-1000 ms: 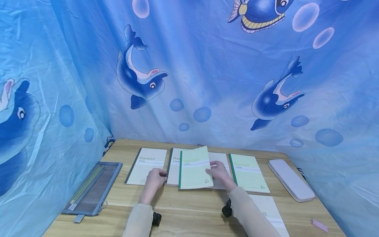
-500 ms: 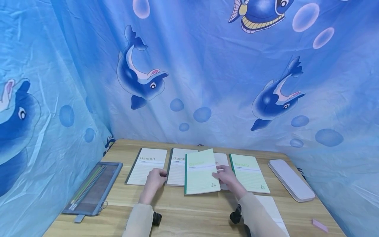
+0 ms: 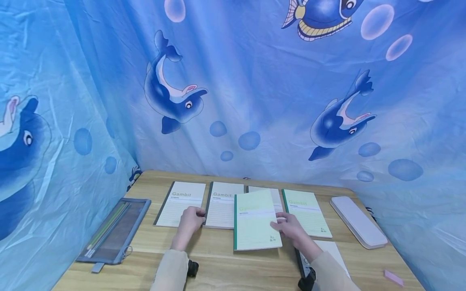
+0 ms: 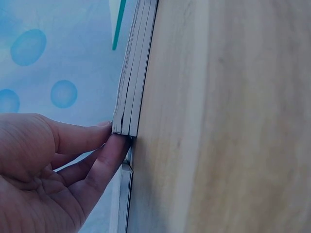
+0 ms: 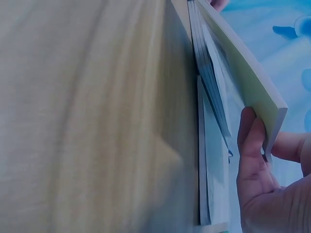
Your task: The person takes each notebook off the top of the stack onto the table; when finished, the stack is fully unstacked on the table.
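My right hand (image 3: pixel 291 228) holds a pale green notebook (image 3: pixel 256 222) with a green spine by its right edge. In the right wrist view the thumb and fingers pinch that notebook (image 5: pixel 257 87), which is lifted and tilted above the other notebooks. My left hand (image 3: pixel 191 222) is at the lower left corner of a stack of white Gambit notebooks (image 3: pixel 223 210) with a dark spine. Seen from the left wrist, thumb and forefinger grip the corner of this stack (image 4: pixel 132 87). Behind the green notebook, another white notebook (image 3: pixel 271 195) is partly hidden.
Another white notebook (image 3: pixel 182 206) lies at the left, a green one (image 3: pixel 305 210) at the right. A further white notebook (image 3: pixel 336 254) is partly under the right forearm. Also there are a mesh pencil pouch (image 3: pixel 123 230), a pale case (image 3: pixel 358 222) and a pink eraser (image 3: pixel 393 277).
My right hand has drawn the green notebook to the right and toward me, uncovering more of the white notebooks behind it. The left hand has stayed in place.
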Demonstrator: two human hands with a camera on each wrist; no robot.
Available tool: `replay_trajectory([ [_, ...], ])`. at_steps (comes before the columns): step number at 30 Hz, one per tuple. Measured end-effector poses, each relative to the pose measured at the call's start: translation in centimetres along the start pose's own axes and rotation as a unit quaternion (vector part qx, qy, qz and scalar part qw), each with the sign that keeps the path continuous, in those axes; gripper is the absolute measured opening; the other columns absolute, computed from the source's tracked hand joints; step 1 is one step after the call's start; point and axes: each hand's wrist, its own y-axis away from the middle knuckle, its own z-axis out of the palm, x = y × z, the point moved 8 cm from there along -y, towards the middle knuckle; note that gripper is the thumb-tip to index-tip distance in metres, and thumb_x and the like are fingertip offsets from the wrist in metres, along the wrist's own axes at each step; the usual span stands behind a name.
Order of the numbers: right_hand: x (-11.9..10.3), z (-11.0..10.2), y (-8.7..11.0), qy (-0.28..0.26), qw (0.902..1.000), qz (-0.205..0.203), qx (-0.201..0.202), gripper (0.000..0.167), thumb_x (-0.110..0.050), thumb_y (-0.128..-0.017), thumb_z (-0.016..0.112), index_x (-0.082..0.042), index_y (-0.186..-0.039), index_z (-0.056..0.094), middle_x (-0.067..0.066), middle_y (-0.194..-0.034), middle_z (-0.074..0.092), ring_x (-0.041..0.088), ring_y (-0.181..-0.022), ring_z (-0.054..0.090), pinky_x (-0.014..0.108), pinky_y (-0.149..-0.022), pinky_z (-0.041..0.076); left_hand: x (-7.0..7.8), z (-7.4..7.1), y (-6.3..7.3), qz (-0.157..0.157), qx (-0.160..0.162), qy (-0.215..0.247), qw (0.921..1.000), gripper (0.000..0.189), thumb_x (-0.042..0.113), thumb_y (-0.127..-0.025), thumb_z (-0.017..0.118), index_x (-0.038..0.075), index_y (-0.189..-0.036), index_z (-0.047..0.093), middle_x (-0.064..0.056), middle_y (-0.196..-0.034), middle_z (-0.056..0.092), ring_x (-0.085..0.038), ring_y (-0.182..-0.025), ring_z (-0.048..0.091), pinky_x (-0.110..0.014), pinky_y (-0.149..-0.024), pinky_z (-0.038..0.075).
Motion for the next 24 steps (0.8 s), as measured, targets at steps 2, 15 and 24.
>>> replay_trajectory([
  [2,0.2,-0.3,0.5,0.002,1.0,0.0,0.005,0.054,-0.014,-0.092,0.071,0.008,-0.135,0.047,0.016,-0.108,0.066,0.023,-0.085,0.066,0.036,-0.071,0.055,-0.1,0.0,0.0,0.002,0.001,0.001,1.0,0.02,-0.007,-0.082,0.07,-0.008,-0.102,0.072,-0.022,-0.101,0.072,-0.04,-0.102,0.066,-0.052,-0.089,0.053],
  [15,1.8,-1.6,3.7,-0.002,0.9997,0.023,0.0,0.062,-0.015,-0.091,0.071,0.011,-0.139,0.041,0.023,-0.117,0.065,0.025,-0.087,0.068,0.041,-0.075,0.055,-0.2,0.1,-0.1,-0.004,0.0,0.006,1.0,0.021,-0.008,-0.082,0.07,-0.007,-0.103,0.072,-0.022,-0.1,0.072,-0.039,-0.1,0.067,-0.05,-0.088,0.053],
  [24,3.6,-2.1,6.3,-0.032,0.9976,0.029,-0.055,0.063,-0.015,-0.094,0.068,0.016,-0.138,0.036,0.01,-0.098,0.072,0.024,-0.083,0.07,0.038,-0.073,0.056,-0.2,0.1,-0.1,-0.007,-0.002,0.004,1.0,0.022,-0.007,-0.082,0.07,-0.008,-0.104,0.071,-0.022,-0.099,0.071,-0.037,-0.098,0.067,-0.049,-0.087,0.054],
])
